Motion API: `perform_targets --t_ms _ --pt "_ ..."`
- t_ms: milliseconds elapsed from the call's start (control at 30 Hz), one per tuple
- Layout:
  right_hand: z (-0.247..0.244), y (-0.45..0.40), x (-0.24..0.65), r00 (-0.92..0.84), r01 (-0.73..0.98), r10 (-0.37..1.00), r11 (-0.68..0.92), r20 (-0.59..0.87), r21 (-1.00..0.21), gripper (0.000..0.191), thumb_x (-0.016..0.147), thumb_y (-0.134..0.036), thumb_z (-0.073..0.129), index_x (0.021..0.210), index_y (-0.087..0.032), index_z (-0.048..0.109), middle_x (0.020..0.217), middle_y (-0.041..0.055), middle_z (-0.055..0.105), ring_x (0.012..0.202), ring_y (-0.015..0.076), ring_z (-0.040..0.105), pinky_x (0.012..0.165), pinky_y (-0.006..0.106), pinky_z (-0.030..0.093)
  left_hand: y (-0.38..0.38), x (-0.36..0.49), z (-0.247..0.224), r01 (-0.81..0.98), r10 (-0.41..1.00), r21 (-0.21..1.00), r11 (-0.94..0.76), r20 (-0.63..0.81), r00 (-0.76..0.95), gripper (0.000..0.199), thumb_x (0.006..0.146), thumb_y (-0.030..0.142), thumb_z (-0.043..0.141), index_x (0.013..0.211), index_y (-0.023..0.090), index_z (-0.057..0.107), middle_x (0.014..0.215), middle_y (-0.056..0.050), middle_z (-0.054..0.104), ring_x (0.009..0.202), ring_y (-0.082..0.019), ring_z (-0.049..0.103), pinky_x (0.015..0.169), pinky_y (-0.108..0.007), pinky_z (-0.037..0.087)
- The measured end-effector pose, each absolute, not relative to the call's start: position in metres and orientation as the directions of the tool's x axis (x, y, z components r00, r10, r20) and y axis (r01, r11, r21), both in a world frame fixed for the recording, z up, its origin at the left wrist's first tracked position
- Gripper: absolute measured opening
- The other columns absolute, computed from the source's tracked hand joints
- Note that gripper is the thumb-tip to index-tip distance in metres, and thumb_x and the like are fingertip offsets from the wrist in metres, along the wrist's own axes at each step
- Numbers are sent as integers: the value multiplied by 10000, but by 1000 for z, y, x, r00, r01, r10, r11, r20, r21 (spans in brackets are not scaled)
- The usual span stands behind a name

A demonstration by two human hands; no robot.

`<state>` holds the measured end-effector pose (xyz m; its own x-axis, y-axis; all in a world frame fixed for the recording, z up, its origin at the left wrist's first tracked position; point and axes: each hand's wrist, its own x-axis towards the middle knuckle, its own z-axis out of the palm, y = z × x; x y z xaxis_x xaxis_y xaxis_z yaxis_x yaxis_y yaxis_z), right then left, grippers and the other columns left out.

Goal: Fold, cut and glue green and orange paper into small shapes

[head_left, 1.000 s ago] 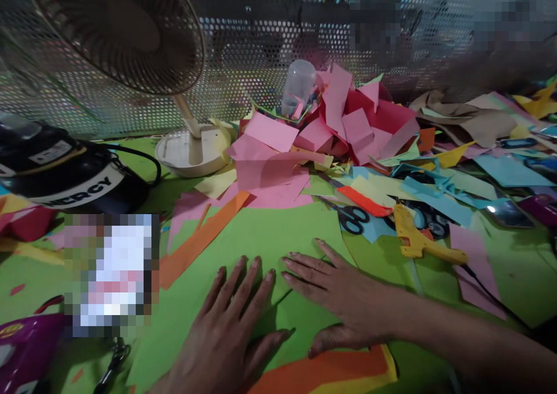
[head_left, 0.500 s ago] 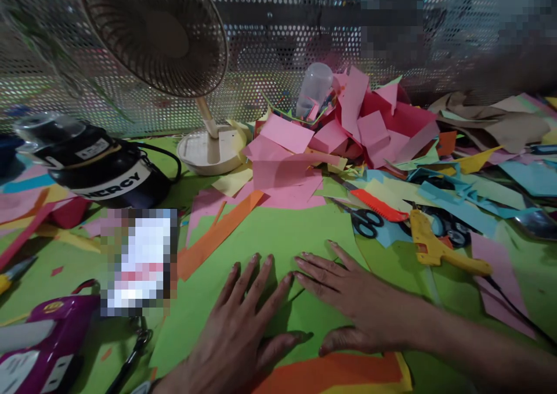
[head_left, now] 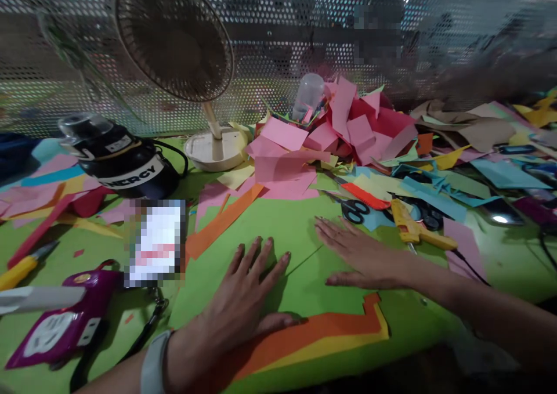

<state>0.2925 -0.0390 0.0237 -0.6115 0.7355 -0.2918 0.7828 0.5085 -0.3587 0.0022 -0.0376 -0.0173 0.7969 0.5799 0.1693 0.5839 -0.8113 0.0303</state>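
My left hand (head_left: 250,292) lies flat with fingers spread on a sheet of green paper (head_left: 300,223). My right hand (head_left: 357,252) rests on the same sheet farther right, its fingers stretched out and its thumb apart. A thin dark line, perhaps a cut or a paper edge, runs across the green between the two hands. Below them, along the table's front edge, lie an orange paper strip (head_left: 322,327) and a yellow one (head_left: 348,344). Another orange strip (head_left: 226,220) crosses the sheet's upper left corner.
Pink paper scraps (head_left: 282,133) are heaped behind the sheet, beside a desk fan (head_left: 217,150). At right lie black-handled scissors (head_left: 355,211), a red cutter (head_left: 365,195) and a yellow glue gun (head_left: 420,231). A black flask (head_left: 134,170), a blurred-out phone (head_left: 159,240) and a purple device (head_left: 72,318) stand left.
My right hand has slid right and away from my left hand, widening the gap over the green paper. The left hand stays flat. The camera view has shifted somewhat.
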Motion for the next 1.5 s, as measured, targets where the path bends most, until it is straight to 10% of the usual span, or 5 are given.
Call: perform_targets --t_ms 533,1000,1300,1500 --pt "21 -53 261 -561 826 798 520 -221 -218 1017 853 -772 339 1525 -23 189 1587 248 115 1488 320 55 1195 547 24 -41 4 1 631 638 108 -769 54 768 947 758 861 312 1467 242 412 1487 -206 425 1363 -434 361 1051 -642 297" --pt "14 -83 209 -728 670 661 627 -183 -397 1019 850 -741 410 1541 -45 130 1592 246 59 1488 339 -25 1168 578 -67 -35 2 7 606 628 309 -733 -36 777 1079 764 855 322 1555 168 66 1585 -171 246 1431 -417 238 1115 -598 195" --pt "30 -93 172 -868 409 496 746 29 -526 951 778 -671 614 1531 -205 269 1579 80 305 1489 273 120 1201 423 153 -33 3 16 620 632 335 -709 -88 770 1060 777 825 378 1557 192 40 1580 -180 250 1439 -419 221 1113 -611 208" --pt "30 -90 202 -838 501 533 672 -113 -546 945 836 -668 541 1543 -139 206 1585 140 256 1482 267 166 1217 428 93 -32 1 17 606 613 357 -711 -107 783 1019 812 796 368 1556 201 7 1581 -188 221 1436 -425 224 1105 -628 237"
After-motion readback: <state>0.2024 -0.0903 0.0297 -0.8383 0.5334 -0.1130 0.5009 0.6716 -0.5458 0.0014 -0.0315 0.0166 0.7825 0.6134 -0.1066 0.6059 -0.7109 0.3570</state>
